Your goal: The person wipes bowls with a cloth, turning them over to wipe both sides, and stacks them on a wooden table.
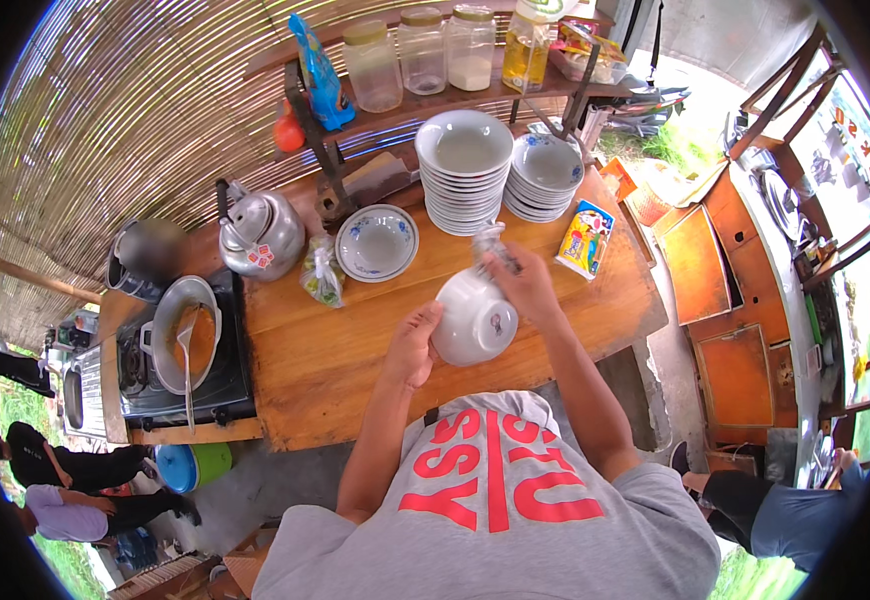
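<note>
Tilted with its base towards me, a white bowl point(472, 322) is held over the wooden table near its front edge. My left hand point(414, 343) grips the bowl's left rim. A crumpled, light grey patterned cloth point(496, 244) is in my right hand point(523, 279), at the bowl's upper rim. Beyond my hands rises a tall stack of white bowls point(465, 172), with a shorter stack of blue-flowered bowls point(544, 176) to its right. Left of them, another flowered bowl point(377, 244) sits apart, seemingly on one or more like it.
A wok point(186, 334) holding orange-brown food and a ladle stands on the gas stove point(236, 360), left. Beside it are a metal kettle point(262, 234) and a knotted plastic bag point(322, 274). A colourful packet point(585, 238) lies right. Jars line the shelf point(386, 116). People are at both sides.
</note>
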### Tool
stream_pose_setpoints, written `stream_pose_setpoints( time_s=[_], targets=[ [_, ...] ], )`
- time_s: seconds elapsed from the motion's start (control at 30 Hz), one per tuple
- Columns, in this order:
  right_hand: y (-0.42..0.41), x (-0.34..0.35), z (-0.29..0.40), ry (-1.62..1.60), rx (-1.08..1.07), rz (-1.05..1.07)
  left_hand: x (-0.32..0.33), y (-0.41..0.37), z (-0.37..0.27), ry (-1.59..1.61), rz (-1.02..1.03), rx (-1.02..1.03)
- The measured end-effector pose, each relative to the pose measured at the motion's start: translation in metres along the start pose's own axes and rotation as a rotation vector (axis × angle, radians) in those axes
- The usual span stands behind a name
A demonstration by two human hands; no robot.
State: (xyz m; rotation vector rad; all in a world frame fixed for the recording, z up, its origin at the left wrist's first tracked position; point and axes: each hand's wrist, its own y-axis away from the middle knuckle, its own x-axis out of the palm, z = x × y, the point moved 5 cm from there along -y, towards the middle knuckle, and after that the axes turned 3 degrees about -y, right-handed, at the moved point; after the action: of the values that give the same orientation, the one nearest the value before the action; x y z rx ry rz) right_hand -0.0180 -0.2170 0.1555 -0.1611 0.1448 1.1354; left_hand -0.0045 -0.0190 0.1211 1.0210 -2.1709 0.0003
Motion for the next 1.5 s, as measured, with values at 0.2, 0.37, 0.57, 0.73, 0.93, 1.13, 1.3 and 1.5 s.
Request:
stream_pose_setpoints(
  time_s=[0.2,0.37,0.57,0.73,0.93,1.13,1.3,1.5],
  targets=[
    [0.052,0.07,0.033,0.455,-0.583,0.033,-0.011,-0.015,0.028,-0.976,-0.187,0.35],
    [0.093,0.07,0.007,0.528,-0.808,0.063,-0.03,-0.04,0.013,0.543,-0.051,0.212],
    [0.063,0.038,-0.014,0.09,-0.472,-0.323,-0.039,-0.036,0.026,0.598,-0.307,0.181],
    [0.011,0.015,-0.048,-0.725,0.293,-0.054,-0.041,-0.022,0.027,0.531,-0.06,0.122],
    [0.032,0.007,-0.005,-0.693,0.301,0.311,-0.043,-0.039,0.041,0.297,-0.049,0.176],
    [0.059,0.032,0.028,0.115,-0.168,0.161,0.016,-0.027,0.018,0.205,-0.088,0.208],
    [0.084,0.052,0.03,0.414,-0.443,0.608,-0.001,-0.029,0.016,0.35,0.313,0.395],
    [0.074,0.044,0.032,0.756,-0.585,0.296,0.011,-0.02,0.028,0.329,0.025,0.228]
  ],
)
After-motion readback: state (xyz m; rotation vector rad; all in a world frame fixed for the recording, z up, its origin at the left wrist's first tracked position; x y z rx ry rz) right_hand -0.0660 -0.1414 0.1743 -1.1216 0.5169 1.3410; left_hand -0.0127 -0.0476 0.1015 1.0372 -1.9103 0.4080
